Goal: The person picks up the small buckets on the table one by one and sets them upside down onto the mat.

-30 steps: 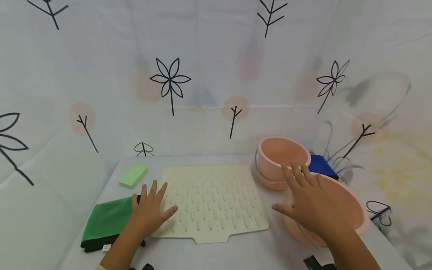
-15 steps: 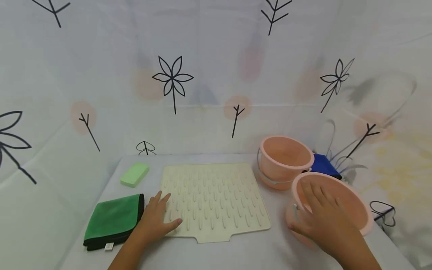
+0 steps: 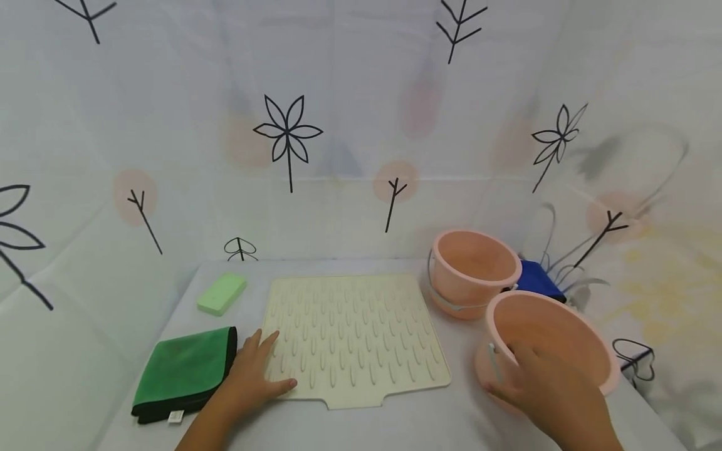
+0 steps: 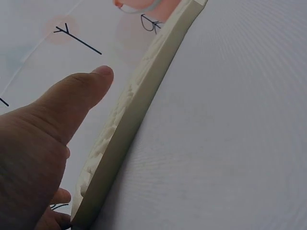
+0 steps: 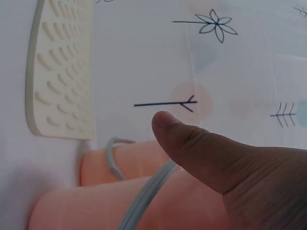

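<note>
In the head view my right hand (image 3: 555, 391) grips the near rim of a peach bucket (image 3: 544, 322) at the front right. Its fingers reach inside, mostly hidden, and the thumb lies along the outer wall by the grey handle (image 5: 144, 196). My left hand (image 3: 248, 376) is spread at the lower left corner of a cream washboard (image 3: 352, 338) with rows of raised ridges. In the left wrist view the left thumb (image 4: 79, 98) is straight and apart from the board's edge; whether the other fingers touch it, I cannot tell.
A second peach bucket (image 3: 459, 291) stands behind the gripped one, close to a blue cloth (image 3: 536, 279). Left of the washboard lie a folded green towel (image 3: 183, 366) with black edging and a pale green block (image 3: 222, 294). A patterned white curtain (image 3: 338, 150) hangs behind.
The right hand has come down from above the front bucket onto its rim, fingers going inside. My left hand has lowered toward the washboard's lower left corner.
</note>
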Motion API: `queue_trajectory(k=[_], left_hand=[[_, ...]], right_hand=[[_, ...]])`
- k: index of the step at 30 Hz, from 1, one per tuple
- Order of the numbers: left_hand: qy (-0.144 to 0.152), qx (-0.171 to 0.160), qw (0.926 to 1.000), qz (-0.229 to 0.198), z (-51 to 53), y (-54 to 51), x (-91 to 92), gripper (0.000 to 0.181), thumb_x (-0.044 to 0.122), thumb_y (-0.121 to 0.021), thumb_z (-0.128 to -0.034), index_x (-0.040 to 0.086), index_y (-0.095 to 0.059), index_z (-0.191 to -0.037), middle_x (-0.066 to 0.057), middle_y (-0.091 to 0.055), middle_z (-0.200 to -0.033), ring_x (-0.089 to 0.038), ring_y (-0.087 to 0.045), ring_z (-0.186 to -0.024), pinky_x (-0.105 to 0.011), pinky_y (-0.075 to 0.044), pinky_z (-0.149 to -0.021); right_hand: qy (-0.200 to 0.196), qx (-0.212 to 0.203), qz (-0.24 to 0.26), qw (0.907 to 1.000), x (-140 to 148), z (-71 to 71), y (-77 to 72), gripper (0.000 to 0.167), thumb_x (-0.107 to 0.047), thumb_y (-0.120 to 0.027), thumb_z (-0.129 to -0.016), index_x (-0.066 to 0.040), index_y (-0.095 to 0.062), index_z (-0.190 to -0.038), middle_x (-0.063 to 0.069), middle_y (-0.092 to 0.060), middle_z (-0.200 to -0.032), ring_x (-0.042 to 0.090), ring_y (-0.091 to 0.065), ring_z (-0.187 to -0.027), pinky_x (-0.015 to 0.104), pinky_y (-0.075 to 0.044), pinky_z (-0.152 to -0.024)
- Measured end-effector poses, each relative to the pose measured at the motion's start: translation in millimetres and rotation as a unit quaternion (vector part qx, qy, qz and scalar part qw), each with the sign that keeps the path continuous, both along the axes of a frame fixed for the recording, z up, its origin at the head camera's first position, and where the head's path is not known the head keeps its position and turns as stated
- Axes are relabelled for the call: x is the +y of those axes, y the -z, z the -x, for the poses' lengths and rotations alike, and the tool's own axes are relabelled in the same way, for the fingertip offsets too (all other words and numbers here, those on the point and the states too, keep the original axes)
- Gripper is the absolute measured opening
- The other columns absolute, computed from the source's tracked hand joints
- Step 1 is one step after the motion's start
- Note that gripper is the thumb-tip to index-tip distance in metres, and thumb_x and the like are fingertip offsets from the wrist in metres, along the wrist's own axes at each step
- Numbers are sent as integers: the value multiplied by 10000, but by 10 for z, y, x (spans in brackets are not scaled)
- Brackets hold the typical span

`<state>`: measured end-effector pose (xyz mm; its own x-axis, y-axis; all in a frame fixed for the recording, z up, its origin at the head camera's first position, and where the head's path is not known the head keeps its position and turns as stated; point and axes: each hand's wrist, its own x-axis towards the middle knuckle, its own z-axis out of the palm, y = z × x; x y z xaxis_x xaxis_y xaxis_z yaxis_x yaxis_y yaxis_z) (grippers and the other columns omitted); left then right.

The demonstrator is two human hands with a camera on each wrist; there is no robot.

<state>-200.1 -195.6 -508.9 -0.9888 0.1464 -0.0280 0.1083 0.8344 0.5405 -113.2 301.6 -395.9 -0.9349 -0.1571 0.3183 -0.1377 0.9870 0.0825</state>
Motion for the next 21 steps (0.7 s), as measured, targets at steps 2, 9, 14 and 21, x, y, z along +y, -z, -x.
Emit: queue_trajectory(k=[2,9,14,21], left_hand=[[62,57,9999,147,6,11,-13,1222,701,-854,-708,59,-355,-1621,-376,-238,-1635,-644,-263,-1474,-787,-287,-1122],[190,-47,9988,450,-13,31,-47,1379,765,-869,-616,25,-303,-1633,-426,-197,-1633,-663,-146,-1502,-797,-176,-1163],[223,-126,9981,557,-34,35,-62,1476,781,-876,-581,-90,-265,-1605,-430,-189,-1634,-621,-136,-1527,-739,-173,-1208],[314,-95,9969,713,-26,44,-66,1491,797,-861,-583,-156,-272,-1567,-401,-211,-1645,-589,-165,-1537,-716,-191,-1218]], right_hand=[[413,-335,247,9983,-14,-5,1,521,-698,-768,-792,-216,-572,-783,-49,-391,-563,138,-372,-509,305,-270,-457],[1262,-1480,590,9791,-67,44,-66,601,-727,-783,-775,-162,-579,-777,-13,-462,-535,163,-452,-527,325,-355,-514],[1414,-1519,565,9766,-81,43,-72,556,-676,-798,-796,-172,-572,-735,-18,-471,-532,167,-454,-516,334,-340,-504],[1495,-1550,587,9748,-80,57,-66,536,-656,-813,-797,-173,-587,-744,-16,-481,-535,171,-462,-523,336,-355,-513]])
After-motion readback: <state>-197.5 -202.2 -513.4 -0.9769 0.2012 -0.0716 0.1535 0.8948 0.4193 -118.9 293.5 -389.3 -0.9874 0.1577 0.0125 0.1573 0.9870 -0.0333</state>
